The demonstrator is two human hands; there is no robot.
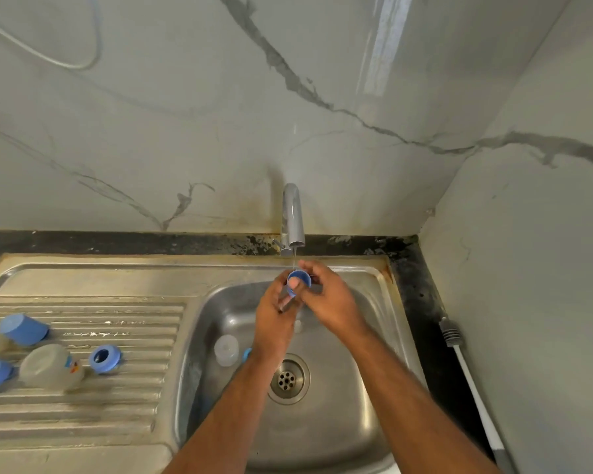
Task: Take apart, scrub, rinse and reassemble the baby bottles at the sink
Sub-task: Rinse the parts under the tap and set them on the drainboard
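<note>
Both hands, left hand [275,323] and right hand [331,299], fingers curled and pinching a round blue plastic collar ring [298,281] under the chrome tap [293,217] stream, above the far side of the steel sink [363,340]; ribbed drainboard [117,323] left.

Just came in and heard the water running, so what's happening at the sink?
A person is rinsing baby bottle parts. Both hands, the left hand and the right hand, hold a small blue ring under the thin stream from the tap. A clear cap lies in the sink basin. On the drainboard sit a clear bottle on its side, a blue cap and two more blue rings, one beside the bottle. A white brush lies on the counter at right.
</note>
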